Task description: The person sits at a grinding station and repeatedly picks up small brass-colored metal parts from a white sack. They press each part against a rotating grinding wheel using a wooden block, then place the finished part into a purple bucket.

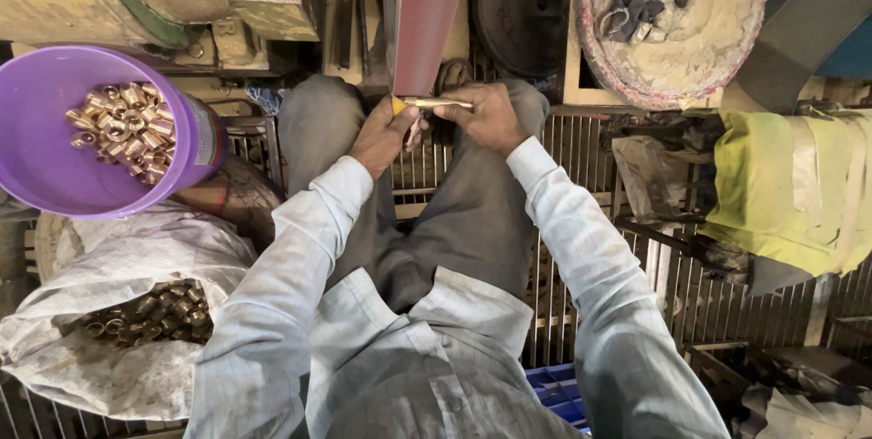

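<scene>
Fingers of the left hand [381, 135] curled around the near end of a thin brass rod [434, 103], and fingers of the right hand [489, 117] pinched its other end, so both hands held the rod level just above the knees. Its left tip touched the lower edge of a red belt [427, 12] that ran upward out of view. At far left, a purple tub [41, 144] sat tilted and held a heap of short brass rings [123, 130]. Below it lay an open grey sack [118, 266] with darker rings [150, 312] inside. Under the legs ran a metal grate [581, 157]. Farther right stood a dusty round wheel [672, 21] with a rag on it, then a yellow cloth [790, 189] draped at the edge.
</scene>
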